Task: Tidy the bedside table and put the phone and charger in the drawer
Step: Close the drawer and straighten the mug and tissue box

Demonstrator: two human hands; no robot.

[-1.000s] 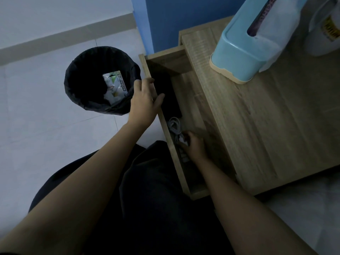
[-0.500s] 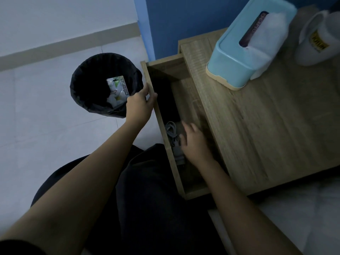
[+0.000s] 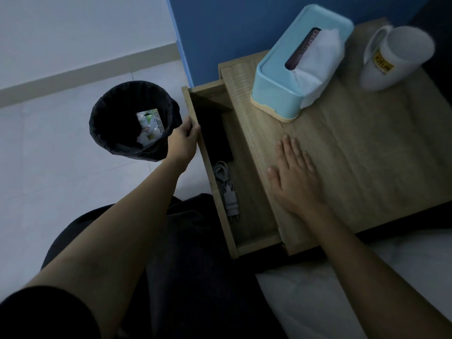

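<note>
While the drawer is standing pulled out from the bedside counter, the left hand is gripping the top edge of the drawer's front panel, its fingers curled together over the wood. The right hand is lying palm down on the counter top just beside the drawer opening, its fingers stretched flat and slightly apart, holding nothing.

Inside the drawer, the dark phone is lying flat in the half nearer the wall, close against the front panel. The grey charger is lying just below it, nearer the person, with its plug prongs pointing toward the drawer's near end and its coiled cable sitting between the plug body and the phone. Whether the cable is touching the phone is hard to tell in the dim light.

On the counter top, a light blue tissue box is sitting near the wall with a white tissue sticking out of its slot, and a white mug with a yellow label is standing to the right of it, apart from the box. On the floor beside the left hand, a bin lined with a black bag is holding some packaging.
</note>
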